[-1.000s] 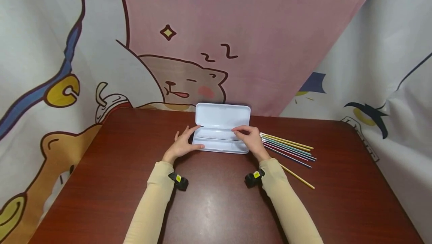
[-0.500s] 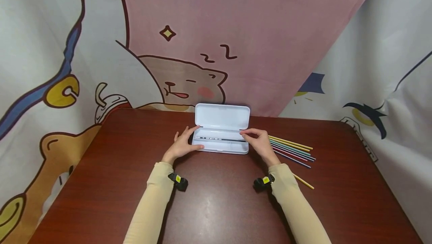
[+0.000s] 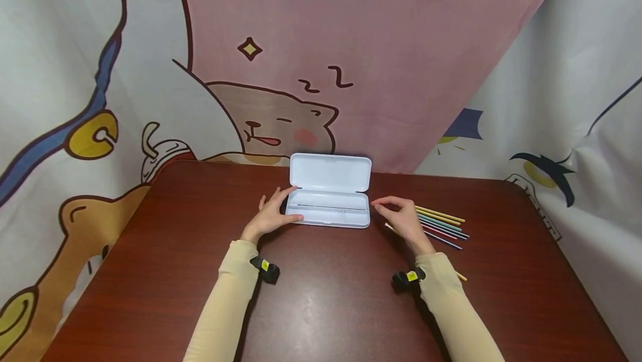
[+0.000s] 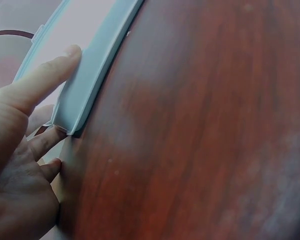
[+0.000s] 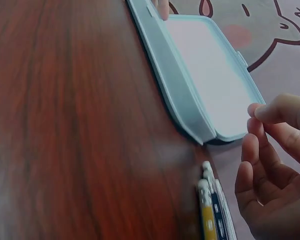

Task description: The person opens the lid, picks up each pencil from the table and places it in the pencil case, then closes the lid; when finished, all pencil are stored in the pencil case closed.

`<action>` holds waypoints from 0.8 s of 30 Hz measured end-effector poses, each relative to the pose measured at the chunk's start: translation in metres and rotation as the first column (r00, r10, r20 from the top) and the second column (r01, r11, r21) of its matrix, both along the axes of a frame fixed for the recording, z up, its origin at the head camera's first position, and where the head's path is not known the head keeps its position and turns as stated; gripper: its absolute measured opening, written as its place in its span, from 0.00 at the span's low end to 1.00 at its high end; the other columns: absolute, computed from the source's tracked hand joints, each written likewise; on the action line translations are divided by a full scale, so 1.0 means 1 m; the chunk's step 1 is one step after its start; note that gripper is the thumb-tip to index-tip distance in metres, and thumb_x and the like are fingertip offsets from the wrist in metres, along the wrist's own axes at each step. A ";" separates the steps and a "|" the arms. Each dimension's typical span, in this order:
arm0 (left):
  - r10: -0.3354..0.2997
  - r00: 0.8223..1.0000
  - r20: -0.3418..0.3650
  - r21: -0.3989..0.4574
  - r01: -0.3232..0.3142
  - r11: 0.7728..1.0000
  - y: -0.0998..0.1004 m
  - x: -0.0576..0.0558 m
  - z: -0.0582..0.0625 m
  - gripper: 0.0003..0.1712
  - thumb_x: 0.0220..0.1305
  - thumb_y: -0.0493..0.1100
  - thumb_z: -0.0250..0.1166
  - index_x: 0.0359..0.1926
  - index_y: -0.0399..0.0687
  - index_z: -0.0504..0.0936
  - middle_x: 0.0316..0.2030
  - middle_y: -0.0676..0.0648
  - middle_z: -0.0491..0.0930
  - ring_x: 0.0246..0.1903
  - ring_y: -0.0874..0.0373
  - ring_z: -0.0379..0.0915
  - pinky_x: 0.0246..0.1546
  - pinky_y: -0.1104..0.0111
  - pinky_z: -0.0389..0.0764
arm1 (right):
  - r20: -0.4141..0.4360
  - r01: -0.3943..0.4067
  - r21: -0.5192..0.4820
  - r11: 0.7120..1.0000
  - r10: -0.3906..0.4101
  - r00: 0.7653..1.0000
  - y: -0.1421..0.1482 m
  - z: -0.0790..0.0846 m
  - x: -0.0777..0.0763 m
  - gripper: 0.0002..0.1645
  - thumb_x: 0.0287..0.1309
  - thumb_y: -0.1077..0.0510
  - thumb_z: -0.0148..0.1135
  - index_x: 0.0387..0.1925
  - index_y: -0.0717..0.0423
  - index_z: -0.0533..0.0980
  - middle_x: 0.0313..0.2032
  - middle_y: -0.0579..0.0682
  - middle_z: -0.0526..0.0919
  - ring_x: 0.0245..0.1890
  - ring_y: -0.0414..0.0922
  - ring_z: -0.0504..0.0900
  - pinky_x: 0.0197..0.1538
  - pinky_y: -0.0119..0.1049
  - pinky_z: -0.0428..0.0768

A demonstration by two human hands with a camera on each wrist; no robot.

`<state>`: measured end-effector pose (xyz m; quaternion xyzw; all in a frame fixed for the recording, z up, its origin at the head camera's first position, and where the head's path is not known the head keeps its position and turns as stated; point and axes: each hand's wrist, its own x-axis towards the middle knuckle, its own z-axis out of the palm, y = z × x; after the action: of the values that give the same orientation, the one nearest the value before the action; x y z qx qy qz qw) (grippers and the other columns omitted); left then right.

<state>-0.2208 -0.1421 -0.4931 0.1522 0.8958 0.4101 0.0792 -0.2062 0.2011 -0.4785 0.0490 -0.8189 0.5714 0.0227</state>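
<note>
A white pencil case (image 3: 357, 218) stands at the back of the table, its lid (image 3: 330, 172) raised against the wall cloth. My left hand (image 3: 268, 217) holds the case's left end, thumb over the front edge and fingers round behind; the left wrist view shows the thumb (image 4: 52, 75) across the rim. A thin dark pencil (image 3: 328, 207) lies along the divider inside. Just right of the case hovers my right hand (image 3: 401, 220), thumb and index tips together with nothing between them. Below it, the right wrist view shows the end of a yellow pencil (image 5: 208, 212) beside a dark one (image 5: 218, 215).
Several coloured pencils (image 3: 441, 218) lie in a loose row to the right, partly behind the right hand. One yellow pencil (image 3: 462, 276) lies apart, nearer the front, crossed by the right forearm. A cartoon cloth (image 3: 401, 44) hangs behind the brown table (image 3: 311, 295).
My right hand has let go of the dark pencil in the case and moved right, out past the case's end toward the loose pencils. My left hand has stayed in place.
</note>
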 end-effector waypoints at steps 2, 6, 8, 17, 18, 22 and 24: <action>0.000 1.000 -0.004 0.001 0.000 1.000 0.000 0.000 0.000 0.48 0.56 0.51 0.71 0.73 0.45 0.58 0.71 0.38 0.56 0.72 0.41 0.37 0.65 0.42 0.28 | -0.011 -0.004 -0.001 1.000 0.004 1.000 0.004 0.000 0.002 0.12 0.60 0.61 0.65 0.42 0.67 0.83 0.41 0.59 0.85 0.43 0.43 0.77 0.42 0.27 0.75; -0.004 1.000 -0.012 0.007 0.004 1.000 0.000 0.000 0.001 0.48 0.56 0.52 0.71 0.72 0.44 0.59 0.70 0.37 0.57 0.72 0.40 0.37 0.65 0.41 0.29 | -0.017 -0.008 0.028 1.000 0.008 1.000 0.014 -0.002 0.007 0.12 0.59 0.61 0.66 0.41 0.67 0.83 0.41 0.59 0.85 0.44 0.41 0.77 0.44 0.25 0.75; -0.009 1.000 -0.016 0.010 0.009 1.000 0.000 0.001 0.001 0.48 0.56 0.52 0.71 0.72 0.44 0.59 0.70 0.37 0.57 0.72 0.40 0.37 0.64 0.40 0.29 | -0.018 -0.004 0.051 0.999 0.005 1.000 0.019 -0.002 0.010 0.11 0.59 0.61 0.66 0.40 0.66 0.83 0.41 0.59 0.85 0.43 0.41 0.78 0.44 0.26 0.73; -0.006 1.000 -0.009 0.011 0.006 1.000 0.000 0.002 0.003 0.47 0.57 0.52 0.71 0.72 0.44 0.59 0.71 0.38 0.57 0.72 0.40 0.37 0.64 0.41 0.29 | -0.045 -0.017 0.086 0.996 0.021 0.999 0.029 0.019 0.030 0.10 0.59 0.66 0.64 0.40 0.70 0.82 0.40 0.63 0.84 0.40 0.35 0.78 0.46 0.25 0.71; -0.006 1.000 -0.009 0.010 0.006 1.000 0.000 0.001 0.002 0.47 0.57 0.52 0.71 0.72 0.44 0.59 0.71 0.39 0.57 0.72 0.40 0.37 0.64 0.41 0.29 | -0.052 -0.022 0.086 0.996 0.027 0.998 0.029 0.022 0.033 0.10 0.59 0.67 0.64 0.40 0.71 0.82 0.40 0.64 0.84 0.40 0.35 0.78 0.46 0.25 0.71; -0.011 1.000 -0.011 0.006 0.012 1.000 0.000 0.001 0.002 0.47 0.57 0.52 0.71 0.72 0.44 0.59 0.71 0.39 0.57 0.72 0.40 0.37 0.64 0.41 0.29 | -0.074 -0.041 0.112 0.993 0.050 0.996 0.035 0.027 0.041 0.09 0.59 0.68 0.63 0.39 0.71 0.82 0.39 0.64 0.84 0.40 0.35 0.78 0.45 0.24 0.71; -0.012 1.000 -0.010 0.005 0.012 1.000 0.000 0.001 0.002 0.47 0.57 0.52 0.71 0.72 0.44 0.59 0.71 0.39 0.57 0.72 0.40 0.37 0.64 0.40 0.29 | -0.067 -0.052 0.152 0.987 0.063 0.996 0.042 0.021 0.041 0.09 0.60 0.66 0.63 0.39 0.69 0.82 0.39 0.61 0.84 0.41 0.35 0.78 0.44 0.25 0.71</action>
<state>-0.2198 -0.1417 -0.4912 0.1598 0.8942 0.4110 0.0768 -0.1653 0.2428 -0.4577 0.0945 -0.8564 0.5066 0.0318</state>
